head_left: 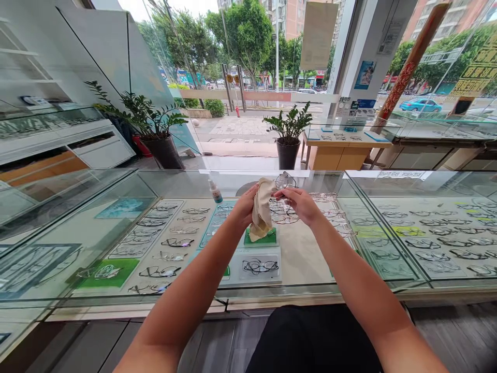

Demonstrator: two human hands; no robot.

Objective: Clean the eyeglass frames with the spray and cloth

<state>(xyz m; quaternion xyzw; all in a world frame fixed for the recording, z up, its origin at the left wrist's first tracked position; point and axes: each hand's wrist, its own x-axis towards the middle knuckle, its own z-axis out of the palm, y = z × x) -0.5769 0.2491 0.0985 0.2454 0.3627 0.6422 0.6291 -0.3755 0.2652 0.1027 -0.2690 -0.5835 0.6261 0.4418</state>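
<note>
Forearms (190, 285), beige cloth (263, 204) in left grip (245, 205), right grip (300, 203) beside eyeglasses (286, 181)

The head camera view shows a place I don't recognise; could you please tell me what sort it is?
Most likely an eyewear shop: rows of eyeglasses lie on show in a glass display counter, and above it the left hand holds a beige cloth, perhaps for wiping lenses.

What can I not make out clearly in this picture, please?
All in the head view:
- Left hand: partly hidden by the cloth.
- Right hand: what its fingertips hold is too small to tell.
- Bottle: any print is too small to read.
- Left arm: cut off by the bottom edge.
</note>
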